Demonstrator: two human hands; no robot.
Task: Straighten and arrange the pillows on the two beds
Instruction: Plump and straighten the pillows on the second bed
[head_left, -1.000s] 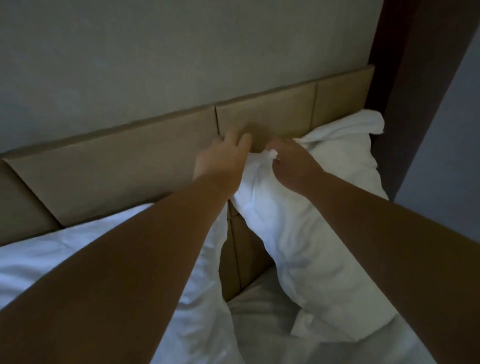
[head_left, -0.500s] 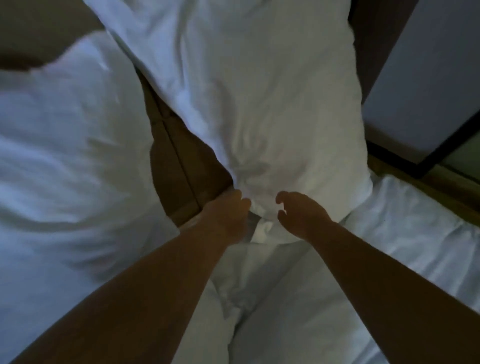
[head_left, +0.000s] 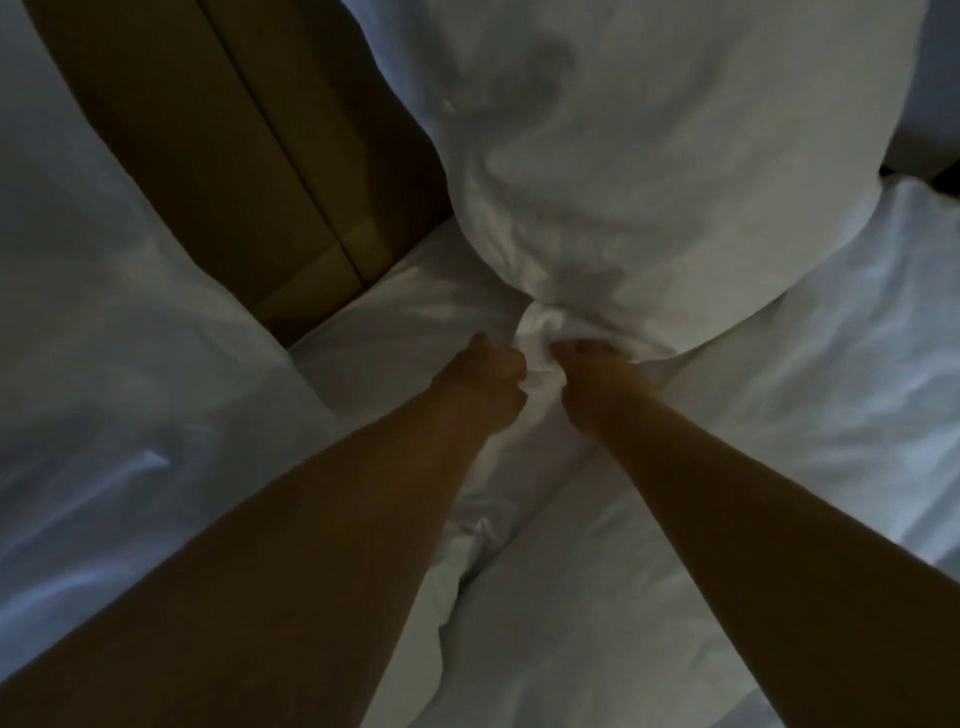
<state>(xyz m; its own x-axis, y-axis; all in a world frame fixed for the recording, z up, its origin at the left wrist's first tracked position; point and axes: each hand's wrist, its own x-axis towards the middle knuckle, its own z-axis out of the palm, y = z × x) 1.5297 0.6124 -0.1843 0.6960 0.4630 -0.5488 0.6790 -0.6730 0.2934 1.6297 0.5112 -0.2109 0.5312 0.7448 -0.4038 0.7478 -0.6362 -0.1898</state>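
At the centre of the view, both hands meet on the gathered near corner (head_left: 540, 338) of a white pillow (head_left: 649, 182). The left hand (head_left: 480, 387) has its fingers curled tight, pinching the bunched cloth from the 9 o'clock side. The right hand (head_left: 597, 387) is clenched on the same twist of fabric from the 3 o'clock side. The two fists sit just beside each other, with only the knot of cloth between them. From that corner the pillow spreads away toward 12 and 1 o'clock, plump and creased, with its lower edge touching the bed sheet (head_left: 810, 415). A tan padded headboard (head_left: 234, 156) shows at 11 o'clock, with a dark seam running down it. A second white pillow (head_left: 104, 322) fills the 9 o'clock side, overlapping the headboard's left part; it is blurred. Rumpled white bedding (head_left: 519, 597) lies between the two forearms toward 6 o'clock. The light is dim, so finer detail of the fingers cannot be made out.
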